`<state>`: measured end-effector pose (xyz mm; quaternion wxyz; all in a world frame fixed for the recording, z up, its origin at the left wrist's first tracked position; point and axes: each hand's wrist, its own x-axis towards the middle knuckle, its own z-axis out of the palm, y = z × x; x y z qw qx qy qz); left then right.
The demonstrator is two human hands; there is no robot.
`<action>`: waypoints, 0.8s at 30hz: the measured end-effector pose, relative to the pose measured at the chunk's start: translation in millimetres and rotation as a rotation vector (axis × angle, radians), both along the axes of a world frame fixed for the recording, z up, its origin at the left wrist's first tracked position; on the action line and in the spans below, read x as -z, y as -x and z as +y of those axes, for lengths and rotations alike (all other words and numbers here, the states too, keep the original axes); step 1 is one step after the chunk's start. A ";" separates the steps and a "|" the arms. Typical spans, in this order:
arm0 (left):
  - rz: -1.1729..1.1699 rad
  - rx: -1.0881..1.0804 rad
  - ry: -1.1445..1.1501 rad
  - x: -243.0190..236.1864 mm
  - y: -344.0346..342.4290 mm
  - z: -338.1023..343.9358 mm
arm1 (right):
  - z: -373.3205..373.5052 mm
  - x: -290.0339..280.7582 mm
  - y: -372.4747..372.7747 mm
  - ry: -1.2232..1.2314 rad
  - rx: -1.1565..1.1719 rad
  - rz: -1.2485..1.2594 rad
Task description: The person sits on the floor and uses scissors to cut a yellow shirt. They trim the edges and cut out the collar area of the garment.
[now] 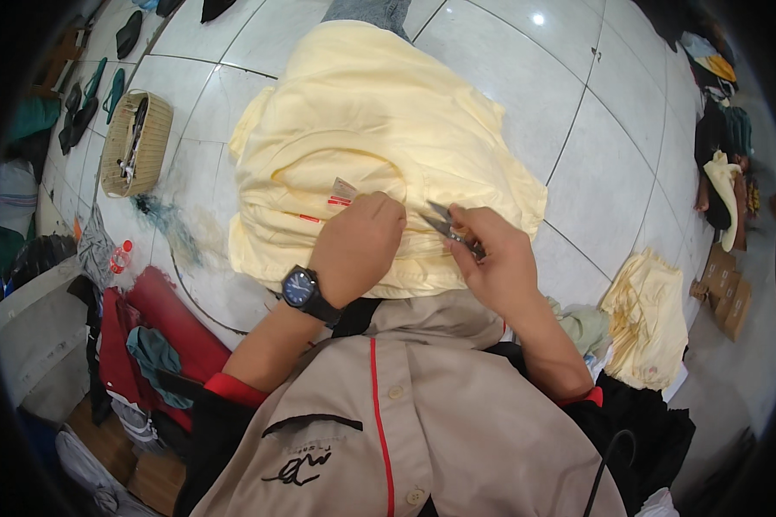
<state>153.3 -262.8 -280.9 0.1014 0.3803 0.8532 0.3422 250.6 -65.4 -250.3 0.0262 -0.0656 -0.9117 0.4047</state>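
A pale yellow garment (379, 112) lies spread over my lap and the tiled floor, its neck label (343, 191) showing. My left hand (358, 246), with a dark wristwatch (303, 289) on the wrist, pinches the fabric just right of the label. Close beside it, my right hand (496, 263) grips small metal thread snips (450, 227), whose tips point left toward my left hand's fingers.
A stack of folded pale yellow garments (651, 319) lies at the right. A woven basket (135, 142) stands on the white tiles at the left, with sandals beyond it. Red and dark cloths (147, 345) are heaped at the lower left. Cardboard boxes (724, 293) sit at the far right.
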 end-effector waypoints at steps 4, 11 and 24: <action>-0.206 -0.004 -0.087 -3.6 9.8 -9.4 | -17.0 -5.6 -2.0 -0.305 -0.154 0.071; -0.226 -0.013 -0.103 -5.2 7.4 -10.5 | -30.7 -6.3 -1.4 -0.510 -0.215 0.066; 0.266 -0.547 0.686 15.0 18.2 -270.2 | -15.6 0.1 17.4 0.314 0.101 0.071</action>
